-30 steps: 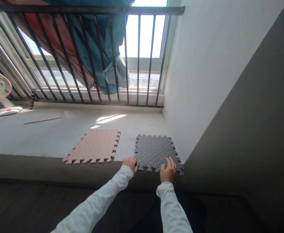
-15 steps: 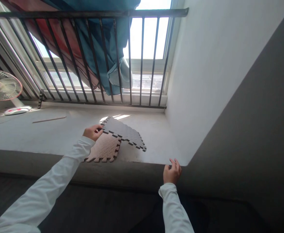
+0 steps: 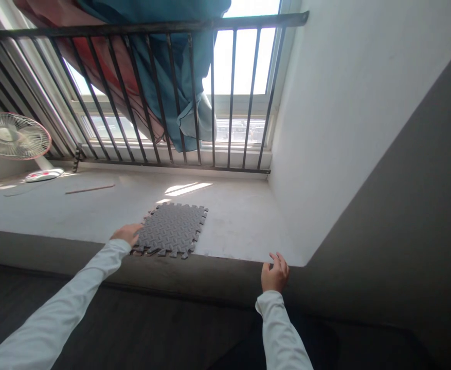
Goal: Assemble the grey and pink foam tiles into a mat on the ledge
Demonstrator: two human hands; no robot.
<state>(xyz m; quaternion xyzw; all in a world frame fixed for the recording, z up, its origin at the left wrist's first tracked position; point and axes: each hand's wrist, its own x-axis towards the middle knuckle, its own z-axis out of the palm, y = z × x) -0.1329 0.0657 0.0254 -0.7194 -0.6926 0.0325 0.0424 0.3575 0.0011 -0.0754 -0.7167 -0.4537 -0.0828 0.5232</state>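
Observation:
A grey foam puzzle mat [image 3: 173, 230] lies flat on the pale window ledge [image 3: 233, 221], stacked on a pink foam mat whose edge [image 3: 136, 252] just peeks out underneath at the front. My left hand [image 3: 127, 234] rests at the grey mat's left edge, fingers curled against it. My right hand [image 3: 274, 272] rests on the ledge's front edge near the right corner, fingers loosely spread, holding nothing.
A black barred railing [image 3: 179, 92] runs along the window at the back, with blue and red cloth [image 3: 163, 67] hanging over it. A white fan [image 3: 15, 141] stands at the far left of the ledge, a thin stick [image 3: 89, 189] near it. A white wall [image 3: 344, 113] closes the right side.
My left hand carried the grey mat from the right side of the ledge over to the left and laid it on the pink mat. My right hand let go and stayed by the corner.

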